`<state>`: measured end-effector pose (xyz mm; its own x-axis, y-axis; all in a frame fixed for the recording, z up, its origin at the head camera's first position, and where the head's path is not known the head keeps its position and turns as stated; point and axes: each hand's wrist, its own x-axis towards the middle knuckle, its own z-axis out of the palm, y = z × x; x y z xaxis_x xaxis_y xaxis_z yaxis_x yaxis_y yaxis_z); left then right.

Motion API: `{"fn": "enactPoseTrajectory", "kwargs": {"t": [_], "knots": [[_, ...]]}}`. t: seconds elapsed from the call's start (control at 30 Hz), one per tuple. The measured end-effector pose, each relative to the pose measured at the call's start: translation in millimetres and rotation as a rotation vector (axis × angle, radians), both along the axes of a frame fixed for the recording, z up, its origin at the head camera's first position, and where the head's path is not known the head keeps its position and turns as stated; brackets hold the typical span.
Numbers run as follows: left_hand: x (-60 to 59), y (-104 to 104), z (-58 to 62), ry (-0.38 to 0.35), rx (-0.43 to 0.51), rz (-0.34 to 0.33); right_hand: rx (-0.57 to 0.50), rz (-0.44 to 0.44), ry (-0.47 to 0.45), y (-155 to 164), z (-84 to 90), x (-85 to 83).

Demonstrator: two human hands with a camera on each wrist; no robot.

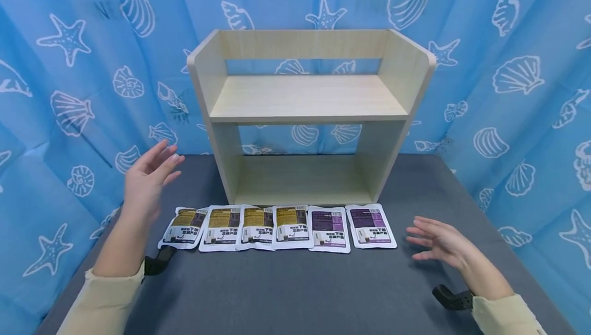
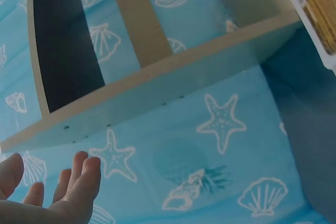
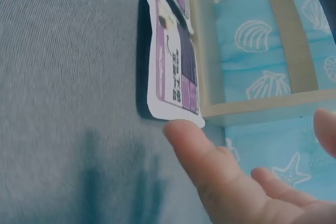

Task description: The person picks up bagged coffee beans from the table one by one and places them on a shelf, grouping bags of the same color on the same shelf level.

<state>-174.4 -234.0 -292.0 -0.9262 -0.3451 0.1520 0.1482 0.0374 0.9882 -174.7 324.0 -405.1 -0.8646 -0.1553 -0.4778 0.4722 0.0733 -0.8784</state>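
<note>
Hovering above the grey tabletop (image 1: 295, 294), both hands are empty, with fingers straight and spread apart. The left hand (image 1: 148, 181) is raised at the left of the wooden shelf (image 1: 308, 114), palm turned toward it, well above the row of sachets and touching nothing. In the left wrist view its fingers (image 2: 79, 179) stand loosely apart against the blue curtain (image 2: 220, 182), with the underside of the shelf (image 2: 157, 87) above them. The right hand (image 1: 440, 245) is held low over the tabletop, just to the right of the row, its fingertips pointing left toward the end purple sachet (image 1: 371, 225) but apart from it. In the right wrist view a fingertip (image 3: 184, 132) lies close to the corner of that purple sachet (image 3: 173, 82); whether it touches cannot be told.

Six sachets lie flat in a line on the tabletop just in front of the shelf's open lower bay. From the left, four are yellow-brown, the first of these (image 1: 183, 228) tilted and partly overlapped with its neighbours; then come two purple ones, the nearer to the centre (image 1: 329, 228) just beside the end one. The shelf stands upright at the back of the tabletop, both of its boards bare. A black strap (image 1: 159, 262) shows at the left wrist and another (image 1: 452, 298) at the right, beside cream sleeves.
</note>
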Motion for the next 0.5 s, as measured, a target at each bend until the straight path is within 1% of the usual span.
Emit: {"fn": "enactPoseTrajectory", "kwargs": {"t": [0.13,0.27,0.4,0.5], "knots": [[-4.2,5.1,3.3,0.031,0.018,0.004,-0.045,0.001,-0.031,-2.6,-2.5,1.1],[-8.6,8.7,7.7,0.046,0.045,0.004,-0.091,-0.021,-0.074,-6.2,-5.4,1.9],[-12.5,11.2,13.2,0.029,0.051,0.002,-0.119,-0.056,-0.109,-10.8,-9.7,2.1],[-16.2,13.9,18.7,0.000,0.044,-0.007,-0.131,-0.056,-0.121,-13.2,-13.0,3.6]]}}
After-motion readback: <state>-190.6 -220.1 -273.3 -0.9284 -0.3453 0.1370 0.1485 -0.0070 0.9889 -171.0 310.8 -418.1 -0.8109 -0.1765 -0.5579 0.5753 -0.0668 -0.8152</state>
